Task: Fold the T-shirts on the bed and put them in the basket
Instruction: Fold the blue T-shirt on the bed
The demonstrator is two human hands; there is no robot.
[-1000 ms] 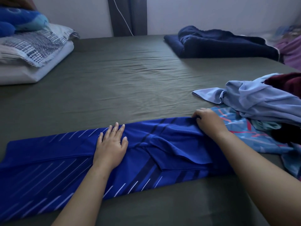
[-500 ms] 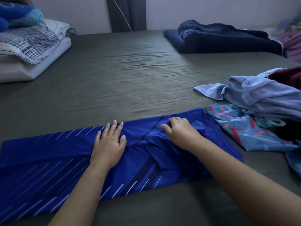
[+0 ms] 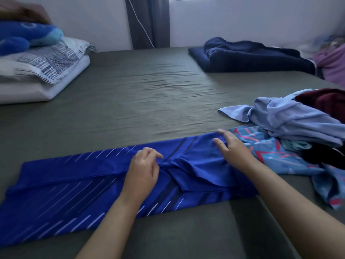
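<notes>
A royal-blue T-shirt point(image 3: 71, 186) with thin white diagonal stripes lies folded into a long band across the near part of the bed. My left hand point(image 3: 142, 171) sits on its middle, fingers curled and pinching the fabric beside a bunched fold. At the shirt's far edge near its right end, my right hand point(image 3: 233, 148) has its fingers curled over the cloth. Right of it lies a pile of unfolded shirts: a light-blue patterned one point(image 3: 270, 154), a pale lilac one point(image 3: 291, 120) and a dark red one point(image 3: 324, 101). No basket is in view.
The bed has an olive-grey sheet point(image 3: 145, 94). Pillows with a blue plush toy point(image 3: 28, 36) are stacked at the far left. A navy blanket point(image 3: 250, 57) lies at the far right, with purple cloth point(image 3: 332, 66) beyond it. A dark curtain point(image 3: 149, 21) hangs on the back wall.
My left hand went from lying flat on the shirt to curled, pinching fingers. My right hand moved in toward the middle, then back out to the far edge near the right end.
</notes>
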